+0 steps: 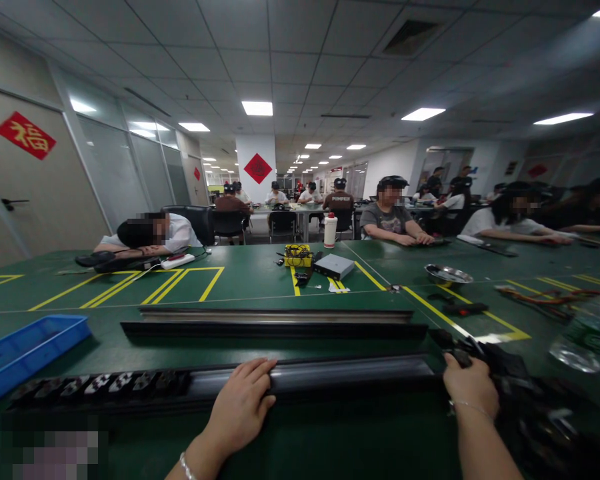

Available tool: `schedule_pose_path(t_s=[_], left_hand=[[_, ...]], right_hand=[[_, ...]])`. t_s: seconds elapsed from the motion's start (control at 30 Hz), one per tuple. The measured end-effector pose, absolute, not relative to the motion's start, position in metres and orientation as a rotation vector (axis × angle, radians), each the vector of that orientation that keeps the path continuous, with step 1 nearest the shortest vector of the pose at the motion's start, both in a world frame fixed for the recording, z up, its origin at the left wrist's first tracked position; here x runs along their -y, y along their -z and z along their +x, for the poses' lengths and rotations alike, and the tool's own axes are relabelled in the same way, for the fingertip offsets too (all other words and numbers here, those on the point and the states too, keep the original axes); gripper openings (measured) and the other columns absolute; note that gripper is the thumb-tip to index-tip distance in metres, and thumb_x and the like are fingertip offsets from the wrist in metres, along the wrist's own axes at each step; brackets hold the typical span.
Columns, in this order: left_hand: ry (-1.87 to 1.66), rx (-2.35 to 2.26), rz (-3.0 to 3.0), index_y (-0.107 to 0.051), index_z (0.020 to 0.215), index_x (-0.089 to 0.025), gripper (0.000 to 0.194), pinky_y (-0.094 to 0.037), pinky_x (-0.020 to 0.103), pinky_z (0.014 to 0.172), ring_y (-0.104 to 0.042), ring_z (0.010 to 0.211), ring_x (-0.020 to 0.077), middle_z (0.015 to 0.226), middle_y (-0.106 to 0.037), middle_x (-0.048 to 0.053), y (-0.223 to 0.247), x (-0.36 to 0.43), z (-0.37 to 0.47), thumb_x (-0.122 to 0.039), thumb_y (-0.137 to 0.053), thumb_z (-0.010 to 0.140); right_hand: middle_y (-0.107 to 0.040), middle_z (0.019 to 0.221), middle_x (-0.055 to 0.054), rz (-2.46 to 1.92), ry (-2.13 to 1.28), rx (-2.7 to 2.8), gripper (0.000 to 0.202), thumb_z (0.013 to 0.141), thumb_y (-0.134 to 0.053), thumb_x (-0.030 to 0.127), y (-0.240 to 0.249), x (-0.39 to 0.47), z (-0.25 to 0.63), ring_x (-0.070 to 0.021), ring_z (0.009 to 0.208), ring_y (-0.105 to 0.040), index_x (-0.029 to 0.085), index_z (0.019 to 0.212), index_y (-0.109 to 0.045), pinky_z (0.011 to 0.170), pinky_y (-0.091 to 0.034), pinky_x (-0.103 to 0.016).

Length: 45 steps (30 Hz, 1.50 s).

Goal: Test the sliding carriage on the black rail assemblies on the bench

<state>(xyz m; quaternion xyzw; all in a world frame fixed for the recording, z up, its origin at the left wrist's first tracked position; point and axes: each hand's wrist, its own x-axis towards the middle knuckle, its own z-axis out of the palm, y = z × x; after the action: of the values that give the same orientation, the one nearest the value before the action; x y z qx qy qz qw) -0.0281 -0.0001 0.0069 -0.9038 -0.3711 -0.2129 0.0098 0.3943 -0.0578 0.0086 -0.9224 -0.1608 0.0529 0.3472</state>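
Observation:
A long black channel-shaped rail [350,377] lies across the green table in front of me. Its left part holds a row of several small black-and-silver pieces [100,383]. My left hand [243,403] grips the rail near its middle, fingers over the far edge and thumb at the near side. By the rail's right end, my right hand [473,387] is closed on a small dark part [461,358], whose kind I cannot make out. Beside that hand spreads a blurred heap of black parts [545,407].
Two more long rails [275,329] lie behind. A blue bin [35,350] stands left, a clear plastic bottle [587,337] right. Farther back are a metal bowl [449,274], a grey box [334,267], a yellow item with black cable [298,255] and people seated at the table.

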Motion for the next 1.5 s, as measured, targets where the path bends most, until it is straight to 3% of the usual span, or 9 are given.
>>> schedule_pose_path(t_s=[0.17,0.33,0.6,0.8,0.93,1.03,1.13,1.23,1.5], left_hand=[[0.699,1.167,-2.806,-0.059,0.080,-0.023,0.007,-0.041,0.045,0.097,-0.049,0.117,0.0236,0.129,-0.055,0.002,-0.004,-0.001,-0.031,-0.021,-0.052,0.080],[0.732,1.171,-2.807,-0.059,0.078,-0.022,0.006,-0.041,0.044,0.097,-0.050,0.117,0.0232,0.128,-0.056,0.003,-0.005,-0.001,-0.028,-0.021,-0.053,0.078],[0.765,1.272,-2.719,-0.060,0.085,-0.025,0.012,-0.033,0.050,0.101,-0.051,0.115,0.0247,0.122,-0.060,0.002,-0.008,0.007,-0.023,-0.020,-0.056,0.076],[0.803,1.389,-2.603,-0.061,0.084,-0.028,0.013,-0.028,0.055,0.101,-0.050,0.116,0.0257,0.122,-0.060,-0.001,-0.004,0.009,-0.015,-0.018,-0.054,0.079],[0.843,1.372,-2.627,-0.063,0.084,-0.027,0.010,-0.032,0.051,0.100,-0.051,0.115,0.0256,0.123,-0.060,0.000,-0.002,0.000,-0.012,-0.020,-0.057,0.080],[0.836,1.382,-2.628,-0.064,0.084,-0.027,0.012,-0.032,0.052,0.100,-0.051,0.116,0.0254,0.124,-0.059,0.000,-0.004,-0.005,-0.011,-0.018,-0.055,0.081],[0.794,1.384,-2.652,-0.064,0.087,-0.026,0.013,-0.031,0.054,0.101,-0.049,0.118,0.0260,0.125,-0.058,0.001,-0.007,-0.005,-0.011,-0.019,-0.055,0.081],[0.795,1.383,-2.671,-0.063,0.091,-0.026,0.014,-0.027,0.054,0.104,-0.046,0.122,0.0250,0.127,-0.057,0.001,-0.010,0.000,-0.011,-0.022,-0.053,0.083],[1.036,1.716,-2.087,-0.052,0.119,-0.017,0.035,-0.019,0.053,0.108,-0.024,0.135,0.0285,0.140,-0.041,0.012,-0.008,-0.008,-0.037,-0.029,-0.043,0.088]], right_hand=[[-0.057,0.111,-0.026,-2.315,-0.039,0.392,0.055,0.078,-0.039,0.045,-0.012,0.057,0.388,-0.0387,0.102,-0.056,0.010,0.118,-0.054,0.075,-0.045,-0.047],[-0.047,0.127,-0.024,-2.308,-0.042,0.380,0.054,0.082,-0.029,0.033,-0.017,0.058,0.378,-0.0377,0.110,-0.051,0.015,0.130,-0.045,0.080,-0.043,-0.049],[-0.045,0.133,-0.014,-2.375,-0.058,0.478,0.054,0.080,-0.031,0.033,-0.017,0.061,0.379,-0.0354,0.101,-0.057,0.029,0.131,-0.047,0.075,-0.044,-0.049],[-0.046,0.126,-0.020,-2.454,0.335,0.666,0.047,0.080,-0.035,0.038,-0.011,0.059,0.367,-0.0370,0.097,-0.055,0.021,0.114,-0.063,0.065,-0.045,-0.048],[-0.049,0.126,-0.017,-2.348,0.642,0.979,0.044,0.082,-0.035,0.032,-0.011,0.047,0.342,-0.0337,0.105,-0.050,0.014,0.110,-0.065,0.077,-0.044,-0.045],[-0.051,0.128,-0.013,-2.236,0.558,1.362,0.046,0.086,-0.031,0.034,-0.009,0.032,0.314,-0.0271,0.117,-0.043,0.016,0.116,-0.061,0.092,-0.038,-0.041],[-0.044,0.138,-0.004,-2.176,0.368,1.618,0.049,0.089,-0.026,0.040,-0.005,0.020,0.286,-0.0243,0.129,-0.031,0.026,0.128,-0.051,0.101,-0.028,-0.047],[-0.049,0.134,0.001,-2.169,0.183,1.773,0.048,0.090,-0.022,0.044,-0.004,0.015,0.268,-0.0215,0.129,-0.031,0.031,0.125,-0.052,0.105,-0.018,-0.052],[-0.055,0.128,-0.001,-2.214,0.182,1.714,0.045,0.089,-0.024,0.039,-0.007,0.014,0.264,-0.0196,0.125,-0.037,0.030,0.117,-0.057,0.102,-0.023,-0.045]])
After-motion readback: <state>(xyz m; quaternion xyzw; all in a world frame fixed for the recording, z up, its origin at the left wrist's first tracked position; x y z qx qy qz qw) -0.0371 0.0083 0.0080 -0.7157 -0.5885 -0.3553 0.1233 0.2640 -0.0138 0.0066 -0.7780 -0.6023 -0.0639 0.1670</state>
